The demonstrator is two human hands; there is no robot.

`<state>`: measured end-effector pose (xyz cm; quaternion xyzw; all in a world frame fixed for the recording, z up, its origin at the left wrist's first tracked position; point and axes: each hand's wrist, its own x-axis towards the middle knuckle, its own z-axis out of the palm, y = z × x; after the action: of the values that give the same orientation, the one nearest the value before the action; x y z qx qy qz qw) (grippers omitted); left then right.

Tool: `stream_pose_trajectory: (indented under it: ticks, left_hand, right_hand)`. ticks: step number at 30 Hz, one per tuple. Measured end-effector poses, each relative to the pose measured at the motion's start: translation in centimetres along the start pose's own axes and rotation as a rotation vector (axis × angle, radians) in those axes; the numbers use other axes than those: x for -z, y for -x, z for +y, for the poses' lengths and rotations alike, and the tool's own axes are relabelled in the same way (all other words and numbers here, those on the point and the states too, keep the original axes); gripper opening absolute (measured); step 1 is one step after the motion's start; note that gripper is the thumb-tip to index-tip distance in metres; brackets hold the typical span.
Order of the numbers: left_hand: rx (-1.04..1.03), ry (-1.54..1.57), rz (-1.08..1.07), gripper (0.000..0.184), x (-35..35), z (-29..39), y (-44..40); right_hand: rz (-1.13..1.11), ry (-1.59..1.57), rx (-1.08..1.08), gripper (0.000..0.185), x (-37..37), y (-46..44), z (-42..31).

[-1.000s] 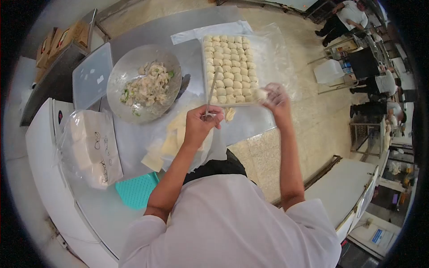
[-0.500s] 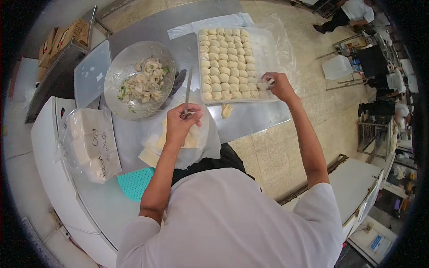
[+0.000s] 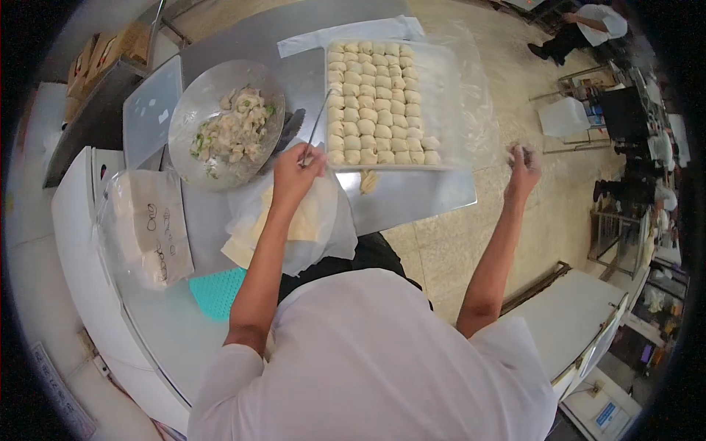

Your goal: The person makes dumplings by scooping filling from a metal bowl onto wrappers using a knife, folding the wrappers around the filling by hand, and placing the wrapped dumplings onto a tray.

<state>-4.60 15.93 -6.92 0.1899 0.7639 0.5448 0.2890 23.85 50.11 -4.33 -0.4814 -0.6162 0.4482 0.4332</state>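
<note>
My left hand is closed round a long, thin metal utensil, whose tip points up toward the tray's left edge. Under that forearm lie yellowish square dough wrappers on white plastic sheeting. My right hand is off to the right of the tray, fingers loosely bent and apart, with nothing visible in it. Rows of folded dumplings fill most of the white tray; a short, separate bit of row ends at its lower right. Left of the tray, a clear bowl contains a chunky pale filling with green bits.
A marked bag of wrappers sits at the left, above a turquoise perforated item. A scrap of dough lies by the tray's front edge. Clear plastic hangs at the tray's right. Other people stand farther right.
My right hand has left the tray's lower right corner and moved out to the right, leaving a dumpling there. My left hand still holds the utensil, which has tilted to the right.
</note>
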Motion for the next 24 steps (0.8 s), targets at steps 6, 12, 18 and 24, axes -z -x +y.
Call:
stream_pose_trajectory:
  ticks: [6, 12, 18, 24]
  left_hand:
    - [-0.065, -0.345, 0.097, 0.027, -1.4, -1.6, -4.2]
    - [0.086, -0.048, 0.023, 0.025, -1.7, -2.2, -6.1]
    - [0.007, -0.115, -0.023, 0.019, -0.3, -2.2, -8.4]
    - [-0.111, -0.408, 0.048, 0.015, -0.3, 1.2, -9.7]
  right_hand:
    - [-0.482, -0.288, -0.523, 0.027, -5.5, 0.6, 6.0]
    - [-0.582, -0.092, -0.302, 0.021, -6.2, 0.0, 6.8]
    - [-0.452, -0.010, -0.376, 0.021, -6.0, 1.9, 8.0]
    - [-0.464, 0.029, -0.376, 0.023, -5.0, 5.9, 8.1]
